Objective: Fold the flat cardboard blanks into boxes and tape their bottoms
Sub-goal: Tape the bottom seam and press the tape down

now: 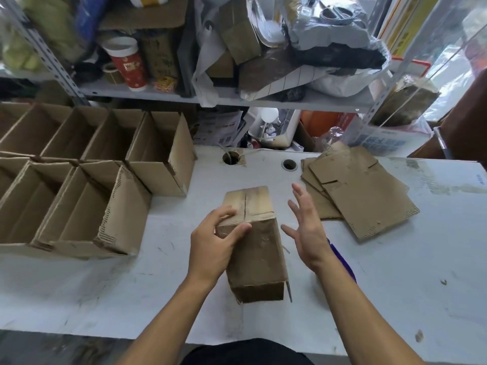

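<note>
Gripping box corner: left hand, fingers curled; right hand beside it, fingers apart.

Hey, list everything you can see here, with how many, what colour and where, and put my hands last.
Box being folded: one, brown, table centre, flaps closed on top.
Finished open boxes: at least six, brown, in rows on the table's left.
Flat blanks: a small stack, brown, table's right.
Table: one, white, scuffed, two round holes near the back.
Cup: one, red and white, shelf at upper left.
Shelf: one, grey metal, behind the table, crowded with bags and cardboard.
Left hand: holding the box's top left corner.
Right hand: open, beside the box, not touching.
</note>
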